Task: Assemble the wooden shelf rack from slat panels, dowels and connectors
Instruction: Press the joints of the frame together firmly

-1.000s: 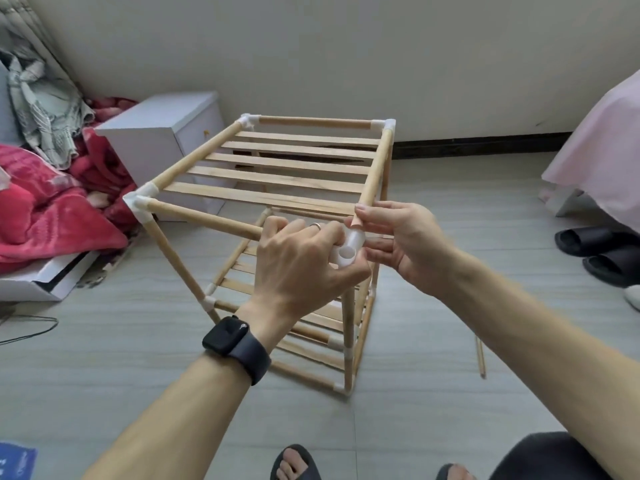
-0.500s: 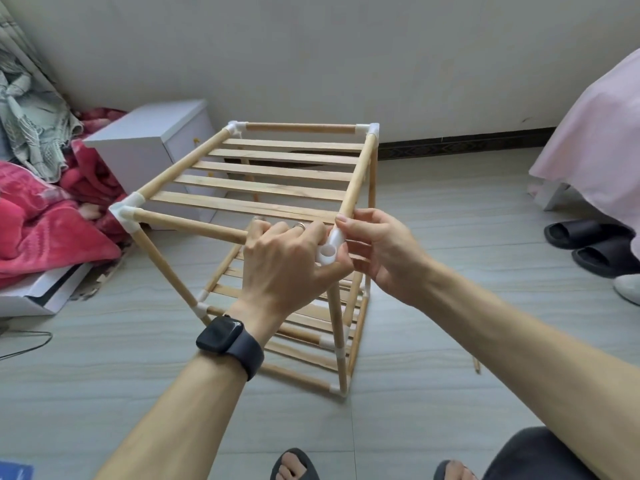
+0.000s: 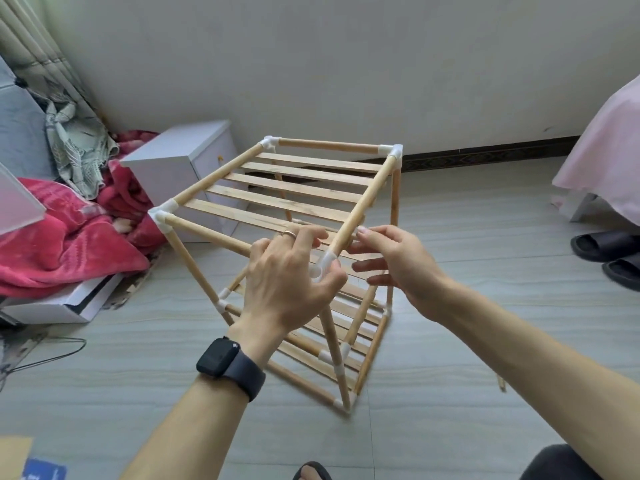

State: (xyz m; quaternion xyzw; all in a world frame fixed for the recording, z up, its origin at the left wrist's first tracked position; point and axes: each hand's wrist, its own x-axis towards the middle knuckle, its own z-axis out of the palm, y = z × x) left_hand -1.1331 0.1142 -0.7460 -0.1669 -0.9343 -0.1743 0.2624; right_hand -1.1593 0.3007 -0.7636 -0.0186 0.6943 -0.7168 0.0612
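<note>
The wooden shelf rack (image 3: 294,199) stands on the floor, with a slat panel across its top and more slats lower down. White connectors join its dowels at the corners. My left hand (image 3: 287,282) grips the near top corner connector (image 3: 323,263), thumb under it and fingers curled over the front dowel (image 3: 207,232). My right hand (image 3: 391,265) is just right of that corner with its fingers spread and nearly straight. Its index fingertip is at the side dowel (image 3: 367,199), which runs back from the connector.
A white cabinet (image 3: 180,168) and a red blanket (image 3: 52,244) lie left of the rack, with a flat white box (image 3: 65,303) in front of them. Black slippers (image 3: 609,251) and a pink bed cover (image 3: 616,150) are at the right. One loose dowel (image 3: 500,382) lies on the floor.
My right hand has let go of the side dowel and spread its fingers. My left hand keeps its grip at the near corner connector.
</note>
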